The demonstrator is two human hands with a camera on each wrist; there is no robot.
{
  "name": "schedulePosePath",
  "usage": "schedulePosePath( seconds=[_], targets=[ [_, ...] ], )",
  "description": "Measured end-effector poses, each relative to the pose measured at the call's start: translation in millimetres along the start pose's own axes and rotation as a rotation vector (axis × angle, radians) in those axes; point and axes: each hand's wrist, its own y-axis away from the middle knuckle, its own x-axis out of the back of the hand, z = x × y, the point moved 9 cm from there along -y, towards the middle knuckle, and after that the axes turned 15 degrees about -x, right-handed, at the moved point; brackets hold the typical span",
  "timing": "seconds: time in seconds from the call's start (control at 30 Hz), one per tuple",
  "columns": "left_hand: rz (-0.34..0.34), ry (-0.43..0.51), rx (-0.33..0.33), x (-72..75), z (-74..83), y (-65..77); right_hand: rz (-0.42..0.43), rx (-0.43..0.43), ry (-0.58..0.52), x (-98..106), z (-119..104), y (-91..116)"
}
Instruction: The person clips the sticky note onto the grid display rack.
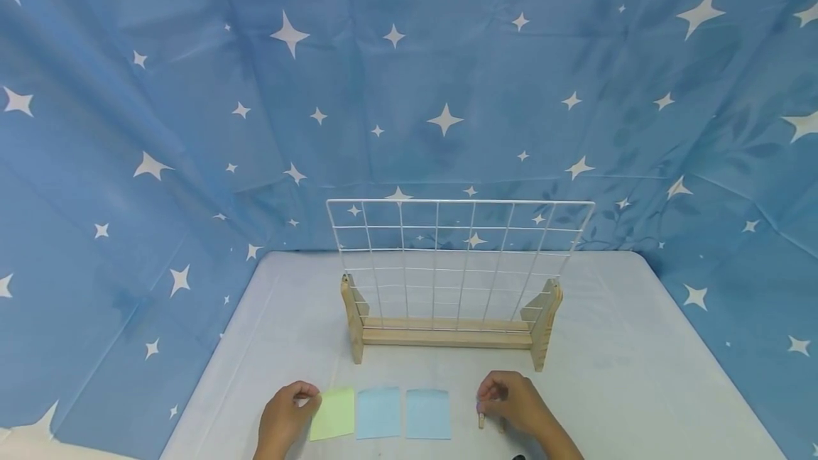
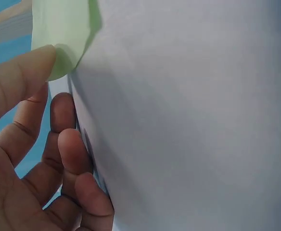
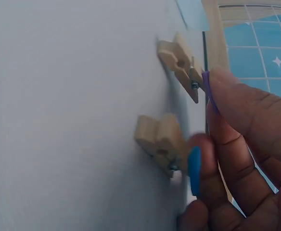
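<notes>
My left hand (image 1: 286, 414) is at the left edge of a green sticky note (image 1: 334, 414). In the left wrist view its thumb (image 2: 30, 72) lies over the note's corner, pinching it against a finger mostly hidden behind. Two blue sticky notes, a middle one (image 1: 378, 413) and a right one (image 1: 428, 414), lie in a row beside the green one. My right hand (image 1: 514, 403) pinches a small wooden clothespin (image 3: 181, 62) by its purple-marked end. A second clothespin (image 3: 162, 139), with a blue piece (image 3: 194, 171) at its end, lies by the lower fingers.
Behind the notes stands a white wire grid (image 1: 454, 250) in a wooden base (image 1: 447, 338) with two side posts. The white table (image 1: 626, 346) is bordered by blue star-patterned cloth (image 1: 409, 77). A small dark object (image 1: 519, 457) shows at the bottom edge.
</notes>
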Motion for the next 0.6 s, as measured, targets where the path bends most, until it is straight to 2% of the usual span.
schedulePosePath(
  seconds=[0.23, 0.37, 0.6],
  targets=[
    [-0.013, 0.036, 0.030, 2.8, -4.9, 3.1, -0.047, -0.044, -0.081, 4, 3, -2],
    [-0.003, 0.050, 0.021, 7.0, -4.4, 4.0, -0.072, -0.059, -0.124, 8, 2, -1],
    [0.009, 0.092, 0.031, 11.3, -4.9, 3.5, -0.078, -0.078, -0.161, 13, -3, -1]
  ],
)
